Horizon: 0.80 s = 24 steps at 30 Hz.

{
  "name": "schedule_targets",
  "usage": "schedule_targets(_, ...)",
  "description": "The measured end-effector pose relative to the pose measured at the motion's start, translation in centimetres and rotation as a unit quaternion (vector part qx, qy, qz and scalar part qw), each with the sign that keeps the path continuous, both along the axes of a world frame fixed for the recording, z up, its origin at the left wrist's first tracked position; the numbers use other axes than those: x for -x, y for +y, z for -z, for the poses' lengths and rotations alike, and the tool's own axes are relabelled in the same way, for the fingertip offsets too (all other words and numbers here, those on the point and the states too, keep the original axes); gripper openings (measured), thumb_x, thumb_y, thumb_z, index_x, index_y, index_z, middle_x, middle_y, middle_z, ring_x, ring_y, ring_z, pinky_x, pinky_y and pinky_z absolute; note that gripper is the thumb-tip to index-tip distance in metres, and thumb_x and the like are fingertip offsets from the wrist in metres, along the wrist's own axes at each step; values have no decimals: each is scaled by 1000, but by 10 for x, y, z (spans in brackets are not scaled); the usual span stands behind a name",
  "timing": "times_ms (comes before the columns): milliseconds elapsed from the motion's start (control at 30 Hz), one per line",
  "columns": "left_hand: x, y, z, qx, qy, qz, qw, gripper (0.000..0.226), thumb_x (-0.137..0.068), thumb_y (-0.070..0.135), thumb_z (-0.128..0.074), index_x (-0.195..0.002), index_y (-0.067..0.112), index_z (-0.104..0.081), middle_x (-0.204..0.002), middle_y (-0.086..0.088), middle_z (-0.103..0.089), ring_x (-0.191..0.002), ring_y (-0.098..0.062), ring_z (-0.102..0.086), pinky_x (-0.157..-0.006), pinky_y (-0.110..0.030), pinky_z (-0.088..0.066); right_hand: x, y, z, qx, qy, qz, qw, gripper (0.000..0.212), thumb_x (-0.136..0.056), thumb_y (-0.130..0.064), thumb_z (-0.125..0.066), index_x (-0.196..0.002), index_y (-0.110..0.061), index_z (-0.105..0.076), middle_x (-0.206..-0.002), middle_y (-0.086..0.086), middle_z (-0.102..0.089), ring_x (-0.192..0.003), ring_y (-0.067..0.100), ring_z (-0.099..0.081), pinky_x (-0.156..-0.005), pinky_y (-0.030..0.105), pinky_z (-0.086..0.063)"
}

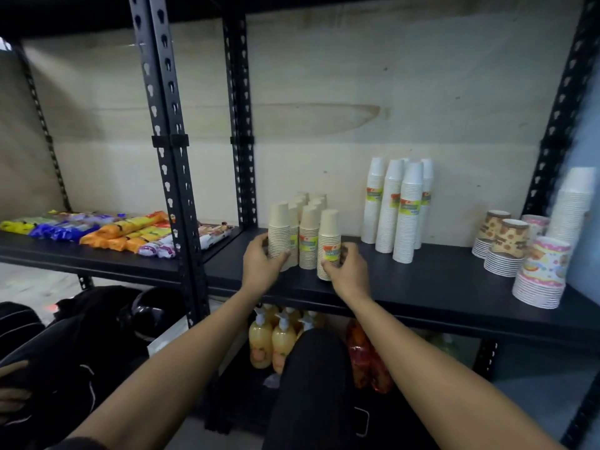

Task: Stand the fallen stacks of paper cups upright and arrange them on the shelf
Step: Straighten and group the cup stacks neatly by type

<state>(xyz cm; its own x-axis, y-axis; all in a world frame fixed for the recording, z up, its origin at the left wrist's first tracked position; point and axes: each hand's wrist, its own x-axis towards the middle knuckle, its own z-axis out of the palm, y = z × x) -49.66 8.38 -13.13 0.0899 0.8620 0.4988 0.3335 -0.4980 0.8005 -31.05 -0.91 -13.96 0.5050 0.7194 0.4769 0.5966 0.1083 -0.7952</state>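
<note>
Your left hand (pixel 261 259) is closed around one upright beige cup stack (pixel 280 233) on the shelf (pixel 422 280); your right hand (pixel 345 269) grips the neighbouring front stack (pixel 328 243).

Colourful plastic snack packets (pixel 97 228) lie on the neighbouring black shelf; yellow pump-top soap bottles (pixel 271 339) stand on the level below.
</note>
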Motion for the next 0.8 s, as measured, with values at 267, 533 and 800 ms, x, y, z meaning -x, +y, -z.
schedule_targets(267, 6, 14, 17, 18, 21, -6, 1000, 65, -78, 44, -84, -130, 17, -56, -124, 2, -64, -110, -13, -62, -92, -31, -53, 19, 14, 9, -3, -3, 1, 1000, 49, -85, -28, -79, -122, -13, -51, -120, 5, -65, -105, 18, -64, -85, 30, -51)
schedule_targets(533, -3, 16, 16, 43, 22, 24, 999, 69, -73, 44, -88, -123, 19, -48, -117, 8, -58, -104, -9, -57, -85, -26, -46, 18, 22, 12, -13, -19, 9, 1000, 51, -83, -30, -82, -122, -15, -52, -119, 4, -64, -106, 18, -64, -87, 32, -53)
schedule_targets(800, 15, 26, 23, 104, 21, 124, 987, 68, -88, 27, -72, -142, 28, -29, -126, 3, -62, -118, -15, -60, -105, -38, -48, 14, 29, 19, -12, -34, 3, 999, 55, -83, -34, -82, -125, -19, -49, -122, 4, -62, -110, 19, -62, -92, 40, -56)
